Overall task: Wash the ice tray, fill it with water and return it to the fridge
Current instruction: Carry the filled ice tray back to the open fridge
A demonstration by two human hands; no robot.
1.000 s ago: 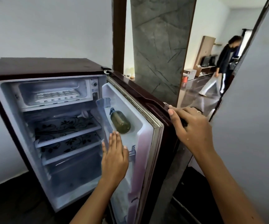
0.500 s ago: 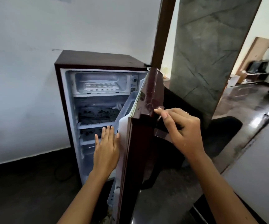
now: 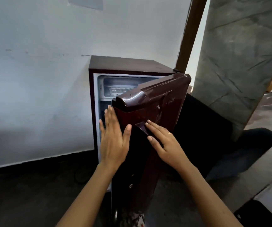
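A small maroon fridge (image 3: 128, 64) stands against the white wall with its door (image 3: 158, 102) swung most of the way closed. Through the remaining gap the white ice tray (image 3: 118, 90) lies in the freezer compartment at the top. My left hand (image 3: 114, 138) is flat with straight fingers along the door's free edge, thumb on the outer face. My right hand (image 3: 163, 141) lies with straight fingers on the door's outer face, by the recessed handle (image 3: 141, 127). Neither hand holds anything.
A dark floor (image 3: 34, 190) runs in front of the fridge. A brown door frame (image 3: 191, 33) and a grey marble pillar (image 3: 240, 54) rise to the right. A black rounded object (image 3: 240, 151) lies on the floor behind the door.
The fridge door has swung further closed. My right hand has let go of the handle and now lies flat on the door's front. My left hand moved from the inner liner to the door's edge.
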